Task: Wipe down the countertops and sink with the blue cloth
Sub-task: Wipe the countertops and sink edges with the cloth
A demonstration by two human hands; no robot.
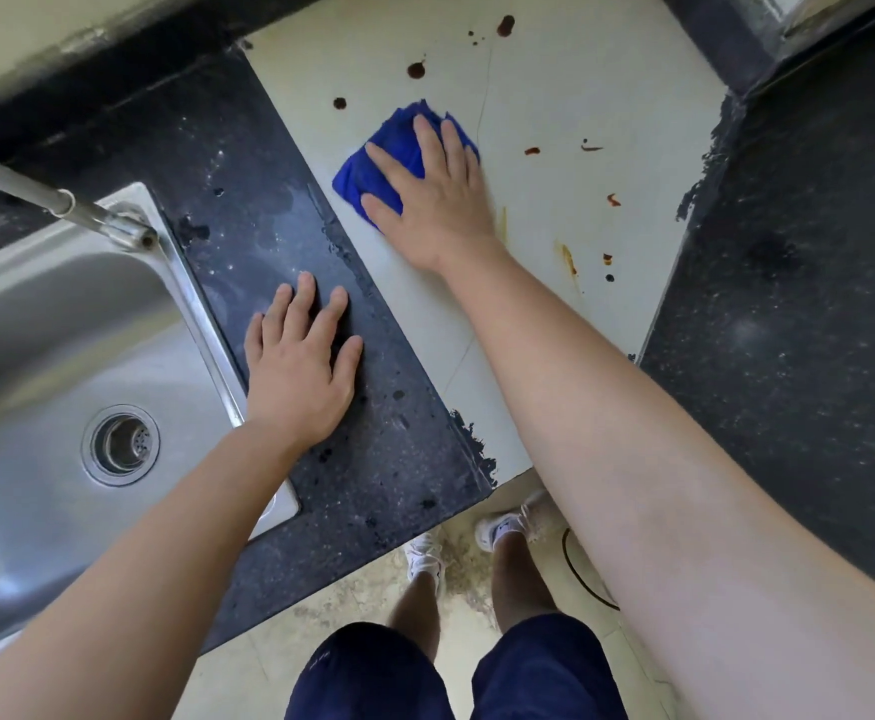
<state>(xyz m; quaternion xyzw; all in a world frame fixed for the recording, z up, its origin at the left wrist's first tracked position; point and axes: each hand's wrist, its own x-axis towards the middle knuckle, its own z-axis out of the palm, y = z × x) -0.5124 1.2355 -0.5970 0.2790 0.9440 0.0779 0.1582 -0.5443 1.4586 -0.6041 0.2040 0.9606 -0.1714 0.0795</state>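
Cloth (368,174) in blue under flat right hand (435,200), left hand (300,371) flat on countertop (248,163), shorts mark (319,661) perhaps lettering.

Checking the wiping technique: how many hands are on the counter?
2. The right hand presses the blue cloth on the pale section; the left hand lies flat on the dark counter beside the sink.

One cloth (396,129), one sink (51,304), one tap (64,202)
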